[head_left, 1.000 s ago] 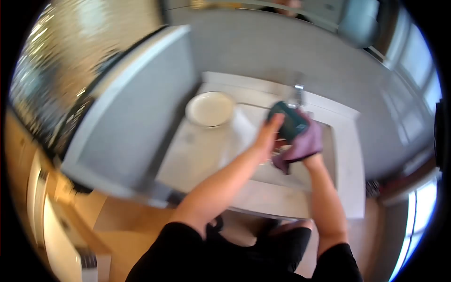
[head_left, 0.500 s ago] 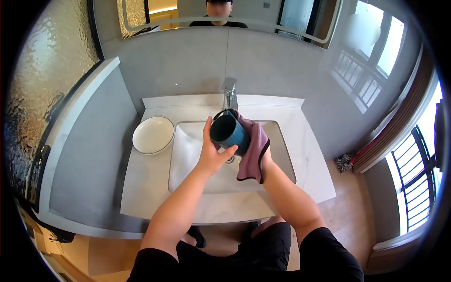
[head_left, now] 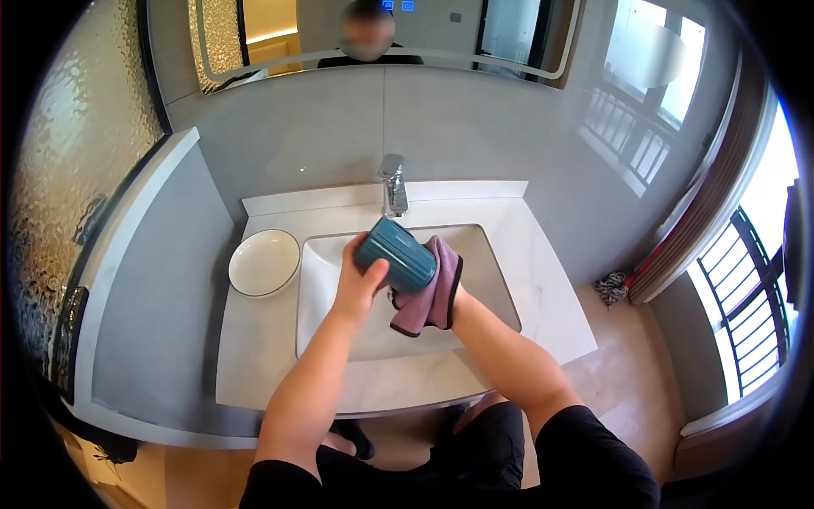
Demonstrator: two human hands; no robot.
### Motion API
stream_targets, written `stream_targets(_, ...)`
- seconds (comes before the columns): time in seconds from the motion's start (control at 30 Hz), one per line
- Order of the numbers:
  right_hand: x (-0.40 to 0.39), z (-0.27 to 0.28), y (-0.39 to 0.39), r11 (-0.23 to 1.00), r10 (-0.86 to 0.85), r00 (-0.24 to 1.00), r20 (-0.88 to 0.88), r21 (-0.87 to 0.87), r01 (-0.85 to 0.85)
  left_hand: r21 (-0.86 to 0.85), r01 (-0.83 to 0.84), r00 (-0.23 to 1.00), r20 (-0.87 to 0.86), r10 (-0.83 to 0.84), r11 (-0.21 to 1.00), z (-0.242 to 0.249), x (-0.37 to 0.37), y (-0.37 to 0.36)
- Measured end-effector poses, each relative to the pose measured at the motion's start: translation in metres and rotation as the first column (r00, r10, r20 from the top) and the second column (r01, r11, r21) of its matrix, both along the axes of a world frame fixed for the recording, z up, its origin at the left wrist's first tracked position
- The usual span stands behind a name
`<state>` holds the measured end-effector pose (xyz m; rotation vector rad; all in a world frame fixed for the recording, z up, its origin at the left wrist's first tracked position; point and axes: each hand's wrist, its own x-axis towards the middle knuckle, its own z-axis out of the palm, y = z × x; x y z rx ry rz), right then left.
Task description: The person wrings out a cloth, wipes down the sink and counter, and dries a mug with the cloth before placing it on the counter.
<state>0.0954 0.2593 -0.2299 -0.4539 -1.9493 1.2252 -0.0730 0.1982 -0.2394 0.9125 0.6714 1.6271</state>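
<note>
1. The person stood at a white counter (head_left: pixel 263 356), both hands raised over the sink (head_left: pixel 339 314).
2. The left hand (head_left: pixel 360 276) gripped a blue cup (head_left: pixel 396 254) by its near end, fingers wrapped round the ribbed wall, thumb underneath.
3. The cup lay on its side above the basin, just short of the tap (head_left: pixel 393 182), its mouth turned toward the right hand and out of sight.
4. The right hand (head_left: pixel 454 293) was mostly hidden behind a purple cloth (head_left: pixel 424 297); it pressed the cloth against the cup's right end. Whether the fingers were clenched on the cloth or spread flat behind it could not be told, but the cloth was plainly held up by that hand.
5. The cloth touched the cup and hung down in folds below it, clear of the basin floor.
6. A white bowl (head_left: pixel 264 263) sat on the counter left of the sink, well apart from both hands.
7. Judged from this, the step in hand was wiping the cup, with the cloth working at its mouth or side.
8. A next move would call for a steady left grip while the cup was turned against the cloth, kept over the basin, since a ribbed, possibly wet wall could slip.
</note>
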Motion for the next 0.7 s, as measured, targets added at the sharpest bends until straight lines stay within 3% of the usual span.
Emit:
stream_targets(0.03,0.005,0.006,-0.004,0.629,-0.481,0.856,0.191,0.755,0.185,0.039,0.107,0.992,0.06,-0.11,0.993,-0.009,-0.001,0.006)
stream_targets(0.13,0.002,0.029,-0.013,0.667,-0.449,0.882,0.144,0.711,0.223,0.046,0.016,1.0,-0.028,-0.014,0.999,-0.015,-0.001,0.005)
stream_targets(0.17,0.003,0.031,-0.016,0.777,-0.391,0.901,0.187,0.592,0.214,0.046,0.016,0.999,-0.028,-0.015,0.999,-0.014,-0.004,0.005)
stream_targets(0.2,0.003,0.024,-0.011,0.777,-0.392,0.901,0.186,0.591,0.216,-0.007,0.025,0.999,-0.041,-0.025,1.0,-0.012,-0.008,0.005)
stream_targets(0.27,0.002,0.013,0.001,0.956,-0.191,0.964,0.184,0.257,0.14,-0.059,0.038,0.997,-0.058,-0.042,0.998,-0.007,-0.01,0.008)
stream_targets(0.3,0.002,0.014,0.001,0.956,-0.195,0.964,0.182,0.256,0.145,-0.136,-0.032,0.997,-0.076,0.022,0.99,-0.005,-0.011,0.01)
stream_targets(0.33,0.0,0.016,0.003,0.946,-0.288,0.946,0.15,0.196,0.257,-0.212,-0.104,0.991,-0.099,0.085,0.972,-0.004,-0.011,0.012)
stream_targets(0.47,-0.013,0.048,-0.004,0.768,-0.63,0.771,0.096,-0.068,0.636,-0.141,-0.049,0.999,-0.031,0.045,0.989,-0.001,-0.007,0.009)
stream_targets(0.5,-0.013,0.05,-0.002,0.714,-0.699,0.683,0.211,0.254,0.652,-0.123,-0.09,0.99,-0.117,0.076,0.988,-0.006,-0.001,0.009)
stream_targets(0.53,-0.01,0.038,0.004,0.716,-0.697,0.684,0.213,0.254,0.651,-0.102,-0.129,0.974,-0.2,0.106,0.986,-0.01,0.002,0.01)
stream_targets(0.6,-0.01,0.044,-0.001,0.599,-0.698,0.667,0.262,0.724,0.343,-0.092,-0.151,0.97,-0.206,0.129,0.984,-0.012,0.001,0.011)
stream_targets(0.63,-0.009,0.046,-0.01,0.65,-0.724,0.567,0.392,0.664,0.37,-0.06,-0.136,0.961,-0.252,0.116,0.989,-0.011,-0.001,0.012)
stream_targets(0.67,-0.003,0.029,0.0,0.648,-0.726,0.567,0.39,0.664,0.372,-0.029,-0.119,0.948,-0.299,0.105,0.993,-0.008,-0.003,0.011)
stream_targets(0.7,0.007,-0.003,0.018,0.838,-0.536,0.801,0.268,0.282,0.466,-0.028,-0.118,0.948,-0.301,0.104,0.993,-0.007,-0.003,0.01)
